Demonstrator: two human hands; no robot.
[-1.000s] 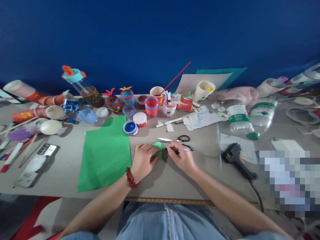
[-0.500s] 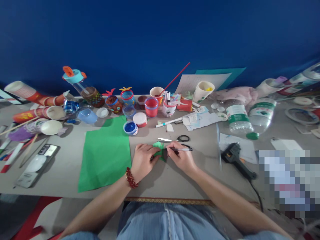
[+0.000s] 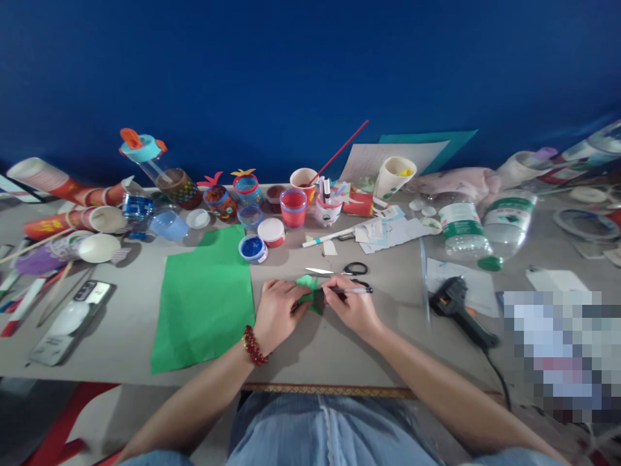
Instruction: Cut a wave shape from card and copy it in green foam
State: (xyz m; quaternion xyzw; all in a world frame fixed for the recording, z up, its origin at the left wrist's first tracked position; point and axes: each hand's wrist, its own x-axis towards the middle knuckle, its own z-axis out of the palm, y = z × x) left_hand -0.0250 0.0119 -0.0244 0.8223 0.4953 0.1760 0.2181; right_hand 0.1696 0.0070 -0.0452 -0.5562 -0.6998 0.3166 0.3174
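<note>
A small green paper cutout (image 3: 305, 280) lies on the table between my hands. My left hand (image 3: 280, 307) is closed on its left side, fingers curled and partly covering it. In my right hand (image 3: 350, 307) a pen (image 3: 356, 290) is gripped like a writing tool, its tip end at the cutout's right edge. Just beyond my hands lie scissors (image 3: 356, 268) with black handles, partly hidden by my right hand. To the left of my left hand a large green sheet (image 3: 204, 304) lies flat.
Paint pots, including an open blue one (image 3: 253, 248), and painted cups (image 3: 246, 189) line the back. A glue gun (image 3: 460, 310) with a cord and plastic bottles (image 3: 458, 226) are at right. A phone (image 3: 72, 320), brushes and stacked paper cups (image 3: 72, 220) lie left.
Almost nothing differs. Both hands, the cutout and the pen keep nearly the same places, with at most a slight shift of the right fingers.
</note>
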